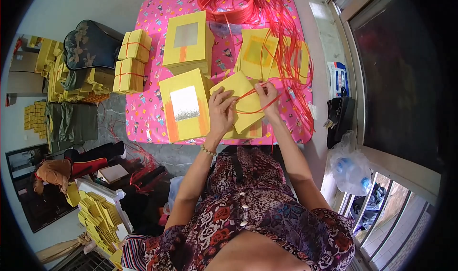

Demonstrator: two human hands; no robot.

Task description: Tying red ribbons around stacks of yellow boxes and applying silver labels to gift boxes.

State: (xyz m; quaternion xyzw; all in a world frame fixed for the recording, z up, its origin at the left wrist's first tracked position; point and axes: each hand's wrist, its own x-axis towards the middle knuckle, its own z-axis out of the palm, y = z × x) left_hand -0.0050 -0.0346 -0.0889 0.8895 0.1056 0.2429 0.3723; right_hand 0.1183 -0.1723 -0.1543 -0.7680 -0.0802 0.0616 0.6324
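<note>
Paper stack [252, 104], yellow, red strip [247, 94] across it, left hand [222, 109] and right hand [268, 99], each grip pinching strip

On the table [143, 109], the paper bundle [245, 121] is mid-frame between left hand [222, 111] and right hand [268, 99], two paper stacks [167, 87] to its left, a ribbon coil [241, 16] behind it at upper centre, loose ribbons [286, 64] down the table's right side.

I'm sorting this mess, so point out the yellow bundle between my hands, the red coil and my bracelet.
Bundle [246, 106], head view: middle of its upper face.
Coil [232, 17], head view: its near side.
Bracelet [208, 151], head view: middle beads.
</note>
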